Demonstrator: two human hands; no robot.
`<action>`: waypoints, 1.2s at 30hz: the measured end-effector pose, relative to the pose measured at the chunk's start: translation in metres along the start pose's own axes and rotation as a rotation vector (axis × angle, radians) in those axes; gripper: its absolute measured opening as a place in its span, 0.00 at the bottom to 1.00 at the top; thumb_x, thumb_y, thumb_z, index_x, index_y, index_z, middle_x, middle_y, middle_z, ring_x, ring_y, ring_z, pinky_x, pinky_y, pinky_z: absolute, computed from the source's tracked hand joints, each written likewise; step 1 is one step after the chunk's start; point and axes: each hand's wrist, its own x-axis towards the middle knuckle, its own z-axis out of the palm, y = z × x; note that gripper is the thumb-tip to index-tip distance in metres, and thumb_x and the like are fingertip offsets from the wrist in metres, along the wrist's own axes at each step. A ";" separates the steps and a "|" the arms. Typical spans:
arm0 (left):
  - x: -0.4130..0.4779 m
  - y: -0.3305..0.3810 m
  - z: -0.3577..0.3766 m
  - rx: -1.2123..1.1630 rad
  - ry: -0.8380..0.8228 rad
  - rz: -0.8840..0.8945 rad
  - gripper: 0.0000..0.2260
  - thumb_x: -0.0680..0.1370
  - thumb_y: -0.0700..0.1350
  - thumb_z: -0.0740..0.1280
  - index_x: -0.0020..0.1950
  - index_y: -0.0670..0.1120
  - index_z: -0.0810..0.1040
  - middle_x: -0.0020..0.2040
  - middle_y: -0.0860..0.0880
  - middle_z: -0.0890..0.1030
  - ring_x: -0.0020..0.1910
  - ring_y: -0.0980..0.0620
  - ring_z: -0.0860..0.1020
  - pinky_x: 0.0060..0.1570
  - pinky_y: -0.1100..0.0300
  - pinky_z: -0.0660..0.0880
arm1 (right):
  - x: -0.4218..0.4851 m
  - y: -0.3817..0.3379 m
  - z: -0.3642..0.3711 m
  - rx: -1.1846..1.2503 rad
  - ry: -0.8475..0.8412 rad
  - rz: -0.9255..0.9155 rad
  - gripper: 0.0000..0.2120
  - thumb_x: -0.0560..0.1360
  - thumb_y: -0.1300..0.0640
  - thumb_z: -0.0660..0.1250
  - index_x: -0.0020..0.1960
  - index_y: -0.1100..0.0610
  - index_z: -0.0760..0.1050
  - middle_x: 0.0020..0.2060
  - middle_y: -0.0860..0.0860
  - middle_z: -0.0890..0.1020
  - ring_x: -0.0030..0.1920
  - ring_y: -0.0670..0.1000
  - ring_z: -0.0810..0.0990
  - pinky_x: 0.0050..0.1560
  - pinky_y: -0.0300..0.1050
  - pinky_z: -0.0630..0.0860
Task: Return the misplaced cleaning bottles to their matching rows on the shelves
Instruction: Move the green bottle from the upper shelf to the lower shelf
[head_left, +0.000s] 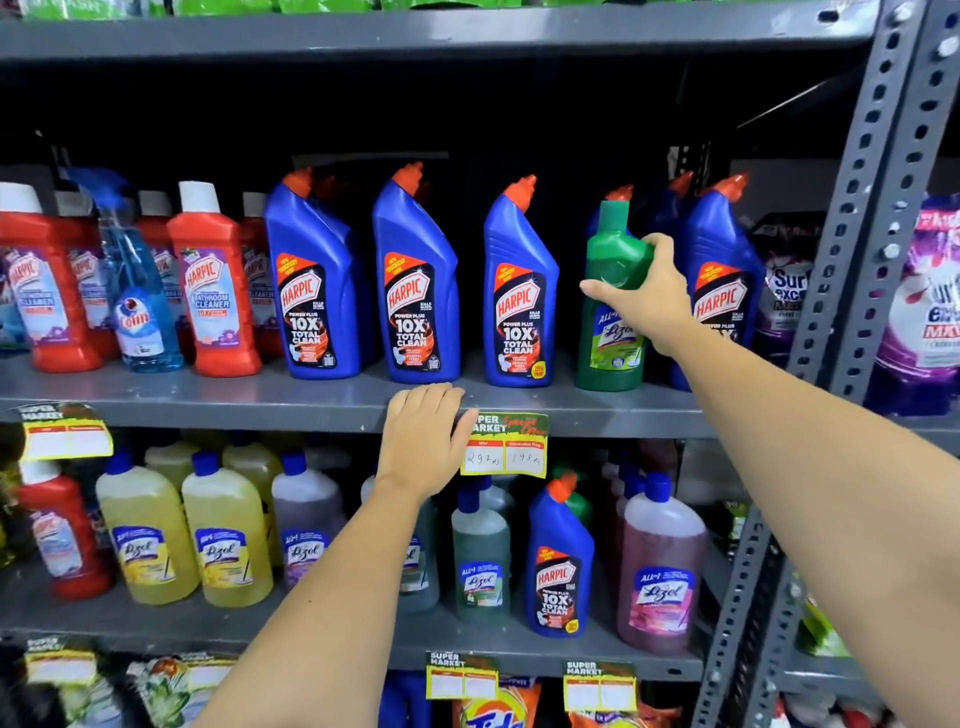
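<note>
A green Lizol bottle (612, 332) stands on the middle shelf (208, 395) among blue Harpic bottles (415, 280). My right hand (649, 291) is wrapped around its shoulder. My left hand (423, 439) rests fingers-down on the front edge of that shelf, holding nothing. On the lower shelf a blue Harpic bottle (558, 561) stands between a green Lizol bottle (480, 556) and a pink Lizol bottle (660, 566). A red Harpic bottle (60, 530) stands at the left end of the lower row, beside yellow Lizol bottles (226, 535). A blue Colin spray bottle (135, 280) stands among red Harpic bathroom cleaners (213, 280).
A grey perforated upright (857, 218) bounds the shelves on the right, with purple Surf Excel pouches (924, 296) beyond it. Yellow price tags (504, 447) hang from the shelf edges. Detergent packs (493, 712) fill the bottom shelf.
</note>
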 end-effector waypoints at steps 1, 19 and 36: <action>0.000 0.000 -0.001 0.000 -0.006 0.002 0.21 0.81 0.55 0.53 0.59 0.43 0.78 0.55 0.47 0.81 0.54 0.46 0.77 0.56 0.50 0.67 | -0.003 0.001 -0.002 0.016 0.019 -0.019 0.41 0.61 0.40 0.78 0.67 0.47 0.61 0.59 0.53 0.76 0.57 0.55 0.77 0.60 0.58 0.76; -0.178 -0.007 0.035 -0.266 -0.067 -0.111 0.17 0.80 0.48 0.59 0.68 0.46 0.72 0.69 0.41 0.69 0.65 0.41 0.69 0.64 0.46 0.67 | -0.236 0.014 -0.026 0.387 0.027 -0.161 0.35 0.63 0.56 0.78 0.60 0.42 0.62 0.56 0.54 0.77 0.52 0.46 0.80 0.51 0.34 0.75; -0.281 -0.054 0.116 -0.022 -1.064 -0.067 0.31 0.75 0.65 0.52 0.69 0.48 0.75 0.67 0.45 0.76 0.64 0.45 0.76 0.55 0.42 0.76 | -0.296 0.136 0.196 0.049 -0.213 0.271 0.42 0.66 0.43 0.77 0.72 0.53 0.61 0.63 0.51 0.71 0.64 0.51 0.72 0.64 0.44 0.71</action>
